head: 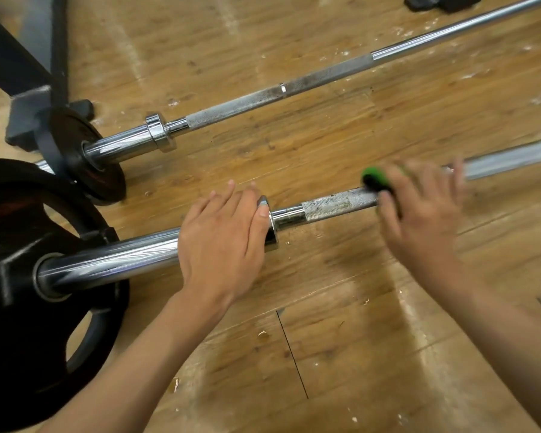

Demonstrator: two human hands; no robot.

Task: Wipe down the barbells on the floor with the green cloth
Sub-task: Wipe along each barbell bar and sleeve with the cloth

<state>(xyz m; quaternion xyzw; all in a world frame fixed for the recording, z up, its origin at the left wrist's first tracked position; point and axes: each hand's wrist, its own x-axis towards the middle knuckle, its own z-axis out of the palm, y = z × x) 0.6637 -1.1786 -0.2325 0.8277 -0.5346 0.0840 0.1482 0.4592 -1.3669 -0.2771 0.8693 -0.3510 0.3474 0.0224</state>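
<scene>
Near barbell (334,203): it lies on the wooden floor (356,339) and runs from the near left to the far right. Its rough grip part shows dark spots of dirt.
Left hand (222,232): it rests on top of the thick shiny sleeve of the near barbell, just left of the collar (270,226). The fingers are quite straight and close together, and the thumb lies over the collar. It does not grip anything.
Right hand (422,210): it is over the grip part of the near barbell, to the right of the left hand, and it covers the cloth. The hand is blurred, so I cannot tell if the fingers curl round the bar or lie flat.
Green cloth (376,178): it sits on the near barbell under the right hand. Only a small green edge shows on the left side of the hand.
Far barbell (325,73): it lies on the floor beyond the near one, almost parallel to it and apart from it. No hand touches it.
Large black plate (19,307): it is on the left end of the near barbell.
Small black plate (75,157): it is on the left end of the far barbell, just beside a dark metal frame (22,57).
Floor: light scratches and white marks show on the wood.
</scene>
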